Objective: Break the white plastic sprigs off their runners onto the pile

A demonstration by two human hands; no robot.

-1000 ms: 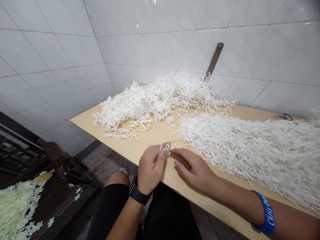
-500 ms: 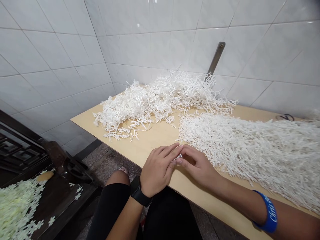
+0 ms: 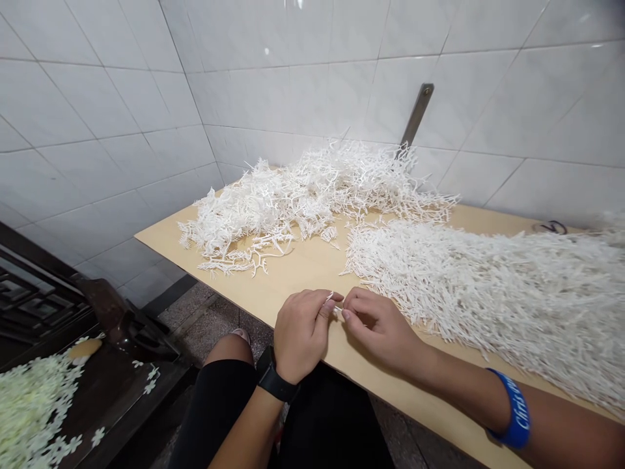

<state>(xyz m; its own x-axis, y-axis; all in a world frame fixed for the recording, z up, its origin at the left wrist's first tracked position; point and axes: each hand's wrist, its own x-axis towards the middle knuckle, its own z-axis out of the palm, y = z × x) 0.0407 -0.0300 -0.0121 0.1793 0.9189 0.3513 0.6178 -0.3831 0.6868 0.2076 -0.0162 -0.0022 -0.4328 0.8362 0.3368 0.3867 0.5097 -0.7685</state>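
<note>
A small white plastic piece (image 3: 336, 309) lies between my fingertips over the front edge of the board. My left hand (image 3: 303, 331), with a black watch on its wrist, pinches one side of it between thumb and forefinger. On the other side, my right hand (image 3: 378, 324) has its thumb and finger closed on the piece's end. Beyond my hands, a heap of branching white plastic pieces (image 3: 293, 192) lies at the back. A thick spread of thin white pieces (image 3: 488, 280) lies on the right.
The light wooden board (image 3: 293, 277) stands against a tiled wall. A metal bar (image 3: 416, 117) rises behind the heap. At lower left, pale green and white flower pieces (image 3: 32, 404) lie on a dark wooden surface (image 3: 117, 391). A dark loop (image 3: 551, 227) lies at the back right.
My hands have drawn slightly apart, uncovering more of the small white piece. My left fingers have curled back from over the right fingertips. The view has shifted slightly.
</note>
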